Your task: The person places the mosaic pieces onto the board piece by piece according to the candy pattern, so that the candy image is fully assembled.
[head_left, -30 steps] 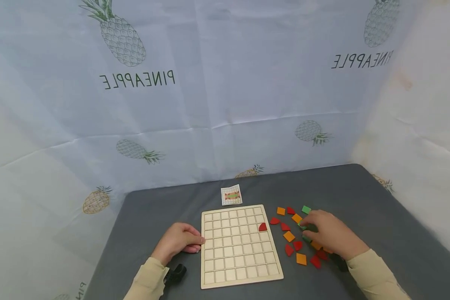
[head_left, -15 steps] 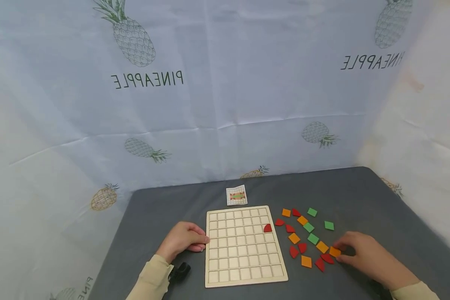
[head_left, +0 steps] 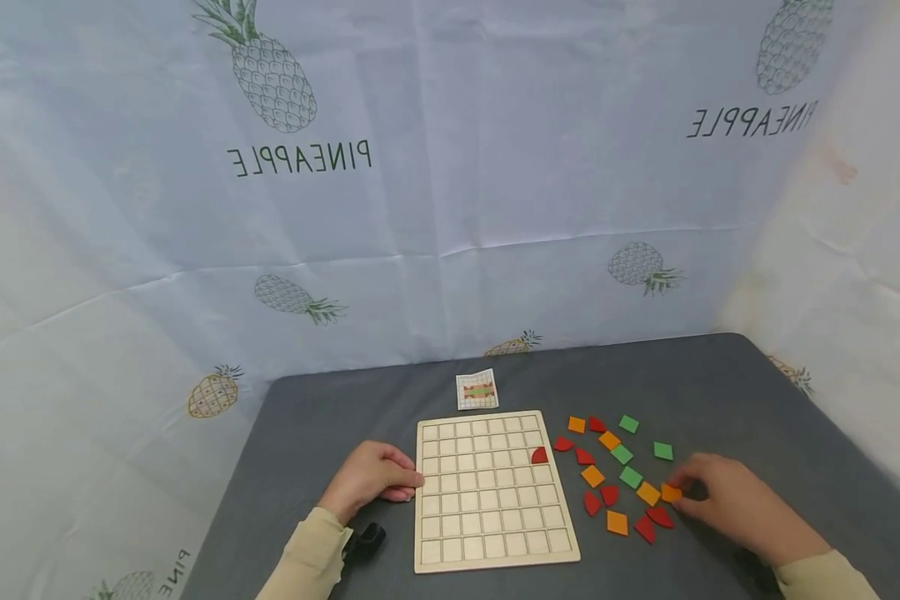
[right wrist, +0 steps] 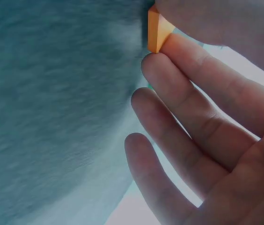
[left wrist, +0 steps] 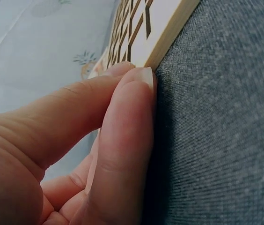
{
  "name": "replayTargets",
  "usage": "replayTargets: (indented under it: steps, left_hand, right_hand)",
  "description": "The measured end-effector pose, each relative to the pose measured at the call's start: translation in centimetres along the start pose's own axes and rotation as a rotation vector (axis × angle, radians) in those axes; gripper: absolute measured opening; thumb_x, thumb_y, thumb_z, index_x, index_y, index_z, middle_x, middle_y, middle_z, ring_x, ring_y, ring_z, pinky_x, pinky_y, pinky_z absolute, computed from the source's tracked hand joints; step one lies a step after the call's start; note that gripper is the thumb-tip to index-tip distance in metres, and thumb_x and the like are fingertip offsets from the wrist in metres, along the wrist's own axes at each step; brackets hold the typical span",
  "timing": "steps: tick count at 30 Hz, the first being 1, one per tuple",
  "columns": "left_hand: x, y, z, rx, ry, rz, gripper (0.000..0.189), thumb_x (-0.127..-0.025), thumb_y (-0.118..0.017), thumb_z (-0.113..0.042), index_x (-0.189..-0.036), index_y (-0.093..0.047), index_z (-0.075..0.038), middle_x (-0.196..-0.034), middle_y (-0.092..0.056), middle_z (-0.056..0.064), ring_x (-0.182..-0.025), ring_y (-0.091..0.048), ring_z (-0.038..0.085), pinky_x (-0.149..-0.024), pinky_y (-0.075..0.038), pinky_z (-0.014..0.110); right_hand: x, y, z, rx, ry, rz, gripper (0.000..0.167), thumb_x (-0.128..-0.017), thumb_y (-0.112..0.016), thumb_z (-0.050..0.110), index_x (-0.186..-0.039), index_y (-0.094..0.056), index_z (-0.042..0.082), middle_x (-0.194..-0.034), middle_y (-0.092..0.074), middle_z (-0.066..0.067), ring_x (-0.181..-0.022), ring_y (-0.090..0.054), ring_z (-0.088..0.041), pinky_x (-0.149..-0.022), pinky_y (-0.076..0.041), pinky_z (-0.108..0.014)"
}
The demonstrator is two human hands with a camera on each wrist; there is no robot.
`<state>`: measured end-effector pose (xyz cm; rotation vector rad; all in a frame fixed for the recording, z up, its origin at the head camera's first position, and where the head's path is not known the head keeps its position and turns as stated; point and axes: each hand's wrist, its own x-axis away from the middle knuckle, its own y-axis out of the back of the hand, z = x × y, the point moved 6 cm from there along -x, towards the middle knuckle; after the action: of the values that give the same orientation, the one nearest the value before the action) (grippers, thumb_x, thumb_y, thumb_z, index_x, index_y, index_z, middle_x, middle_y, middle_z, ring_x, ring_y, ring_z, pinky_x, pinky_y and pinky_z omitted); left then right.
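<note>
At the left edge of a pale wooden grid board, my left hand pinches the rim between thumb and finger; the left wrist view shows the fingertips right on that edge. One red quarter-round tile sits in a cell near the board's right side. My right hand has its thumb and forefinger on either side of an orange square tile, the outermost of the orange ones. In the right wrist view this tile stands by the thumb, while the other fingers are spread loosely.
Loose green tiles, orange tiles and red tiles lie scattered right of the board. A small pattern card lies behind it. Pineapple-print cloth hangs around the grey table.
My right hand has moved from over the green tiles toward the near right, uncovering them, and has come to the orange tile. The left hand stays at the board; the head view has shifted slightly.
</note>
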<state>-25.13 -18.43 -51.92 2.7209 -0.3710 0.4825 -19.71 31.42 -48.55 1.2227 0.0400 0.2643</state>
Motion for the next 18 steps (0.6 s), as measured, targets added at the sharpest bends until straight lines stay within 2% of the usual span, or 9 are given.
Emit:
replayTargets:
  steps: [5,8,10,15,17,18]
  left_hand:
    - [0.1,0.0,0.0,-0.003,-0.003,-0.009,0.033,-0.082,-0.095,-0.013,-0.102,-0.075,0.003,-0.089,-0.081,0.011,-0.071,-0.078,0.012,-0.068,-0.069,0.031]
    - [0.3,0.1,-0.1,-0.004,-0.009,-0.007,0.033,-0.082,-0.095,-0.011,-0.103,-0.074,0.004,-0.088,-0.081,0.011,-0.072,-0.079,0.012,-0.068,-0.069,0.031]
    - [0.3,0.2,-0.1,-0.006,-0.009,-0.003,0.033,-0.082,-0.095,-0.011,-0.103,-0.074,0.004,-0.089,-0.081,0.011,-0.073,-0.079,0.013,-0.069,-0.069,0.031]
    - [0.2,0.1,-0.2,-0.011,-0.007,-0.006,0.034,-0.082,-0.095,-0.014,-0.104,-0.075,0.003,-0.090,-0.081,0.011,-0.073,-0.079,0.014,-0.070,-0.069,0.033]
    - [0.3,0.0,-0.2,-0.013,-0.006,-0.008,0.034,-0.082,-0.095,-0.013,-0.105,-0.075,0.003,-0.090,-0.081,0.011,-0.073,-0.079,0.015,-0.070,-0.069,0.033]
    - [0.3,0.0,-0.3,-0.013,-0.004,-0.009,0.034,-0.082,-0.095,-0.013,-0.105,-0.075,0.003,-0.090,-0.082,0.011,-0.073,-0.079,0.015,-0.070,-0.069,0.033]
  right_hand:
    - [-1.1,0.7,1.7,-0.024,0.002,-0.011,0.019,-0.088,-0.090,0.027,-0.103,-0.081,0.021,-0.098,-0.070,0.008,-0.091,-0.068,-0.018,-0.078,-0.062,-0.045]
    - [-2.0,1.1,3.7,-0.027,0.033,-0.031,0.017,-0.089,-0.090,0.025,-0.102,-0.080,0.022,-0.098,-0.069,0.008,-0.092,-0.068,-0.017,-0.079,-0.062,-0.043]
    - [-2.7,1.3,5.4,-0.033,0.070,-0.043,0.016,-0.089,-0.090,0.023,-0.103,-0.081,0.021,-0.103,-0.072,0.005,-0.100,-0.071,-0.025,-0.081,-0.063,-0.045]
    - [-4.3,0.9,9.2,-0.060,0.131,-0.053,0.017,-0.089,-0.090,0.021,-0.104,-0.081,0.023,-0.104,-0.071,0.007,-0.100,-0.070,-0.023,-0.079,-0.062,-0.039]
    - [-4.9,0.4,10.5,-0.082,0.144,-0.043,0.018,-0.089,-0.090,0.020,-0.105,-0.082,0.023,-0.104,-0.069,0.007,-0.093,-0.066,-0.017,-0.076,-0.059,-0.034]
    - [-5.1,0.2,11.1,-0.093,0.147,-0.039,0.018,-0.089,-0.090,0.019,-0.105,-0.082,0.022,-0.107,-0.071,0.005,-0.099,-0.069,-0.020,-0.078,-0.061,-0.035]
